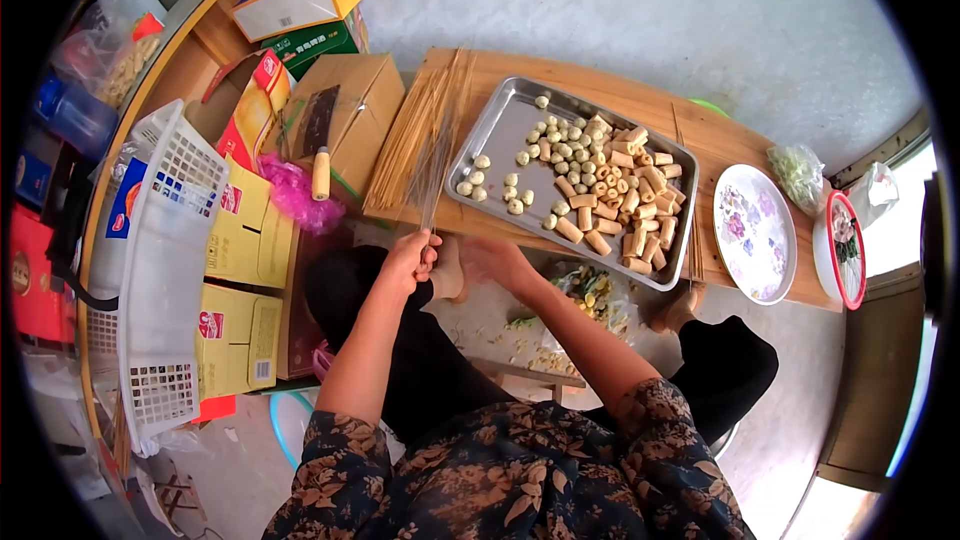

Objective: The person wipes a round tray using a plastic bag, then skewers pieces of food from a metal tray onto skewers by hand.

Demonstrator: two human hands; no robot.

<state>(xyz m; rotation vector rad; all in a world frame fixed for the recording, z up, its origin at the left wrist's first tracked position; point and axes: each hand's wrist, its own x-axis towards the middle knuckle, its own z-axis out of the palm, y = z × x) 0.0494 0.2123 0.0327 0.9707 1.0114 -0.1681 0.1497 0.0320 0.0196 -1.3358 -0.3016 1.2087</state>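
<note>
My left hand (pixel 408 258) is closed around the lower ends of several thin skewers (pixel 436 175), which fan upward over the table's left end. My right hand (pixel 500 265), smeared by motion, is just right of it, below the tray; its fingers cannot be made out. More wooden skewers (pixel 405 145) lie on the wooden table (pixel 490 65) beside the metal tray (pixel 510 105). The tray holds small round pale-green balls (pixel 568 151) at left and centre, and short tan rolls (pixel 606 211) towards the right.
A floral plate (pixel 755 233), a bagged green item (pixel 797 176) and a red-rimmed basin (pixel 846 249) are at right. A knife (pixel 320 145) rests on a cardboard box (pixel 352 105) at left, near a white basket (pixel 160 290). A plastic bag of scraps (pixel 590 292) sits below the table.
</note>
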